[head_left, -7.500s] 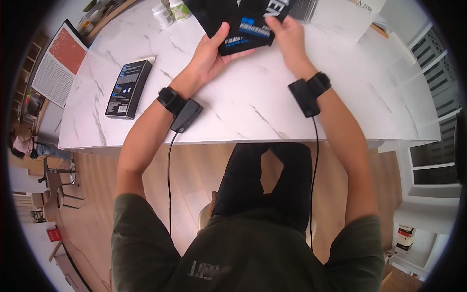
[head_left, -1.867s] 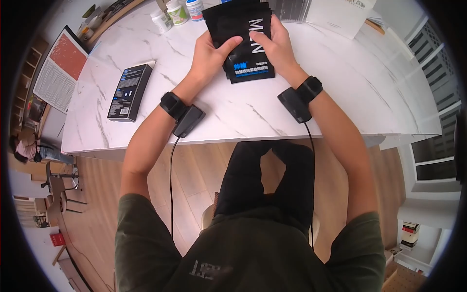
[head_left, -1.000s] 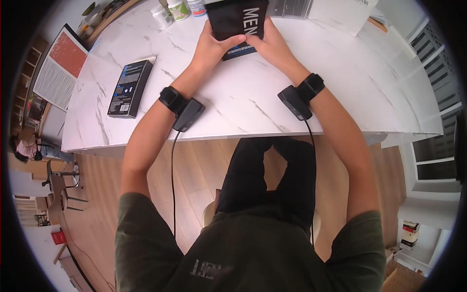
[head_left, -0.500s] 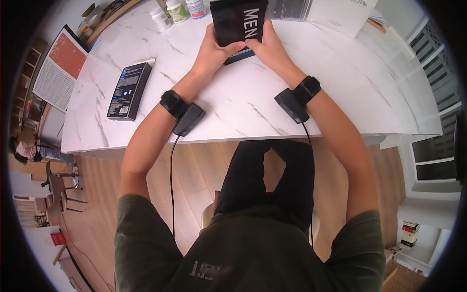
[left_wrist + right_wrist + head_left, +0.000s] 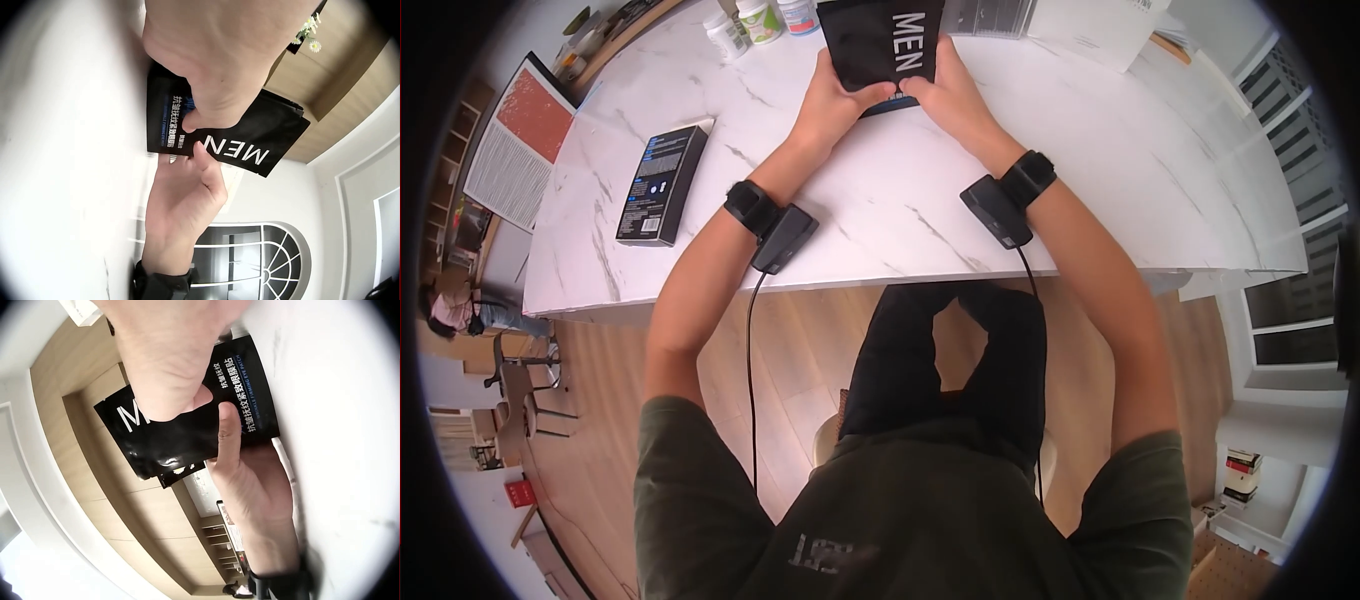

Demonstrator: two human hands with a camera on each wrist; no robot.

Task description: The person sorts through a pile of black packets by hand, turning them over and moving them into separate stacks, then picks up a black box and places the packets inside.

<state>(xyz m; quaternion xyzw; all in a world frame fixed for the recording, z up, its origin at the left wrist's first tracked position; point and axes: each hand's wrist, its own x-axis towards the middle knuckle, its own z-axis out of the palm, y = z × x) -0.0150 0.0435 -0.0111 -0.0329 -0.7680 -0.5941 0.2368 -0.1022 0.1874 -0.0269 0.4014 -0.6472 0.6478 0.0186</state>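
Note:
A stack of black eye patch sachets (image 5: 865, 45) marked "MEN" is held upright at the far side of the marbled table, its top cut off by the head view. My left hand (image 5: 832, 105) grips the left edge, thumb across the front. On the opposite edge my right hand (image 5: 956, 95) grips it the same way, and the two thumbs nearly meet low on the front. The left wrist view shows several sachet (image 5: 250, 134) edges layered together. In the right wrist view, the printed lower end of the front sachet (image 5: 250, 394) is close over the table.
A black box (image 5: 664, 185) lies on the table's left. Bottles (image 5: 758, 20) stand at the back left, a clear case (image 5: 992, 18) and a white bag (image 5: 1100, 35) at the back right. A printed board (image 5: 520, 140) leans beyond the left edge.
The sachets, fanned apart between both hands at first, are now together in one stack. The stack was turned to lie flatter, then tipped upright; lately it shifts only slightly.

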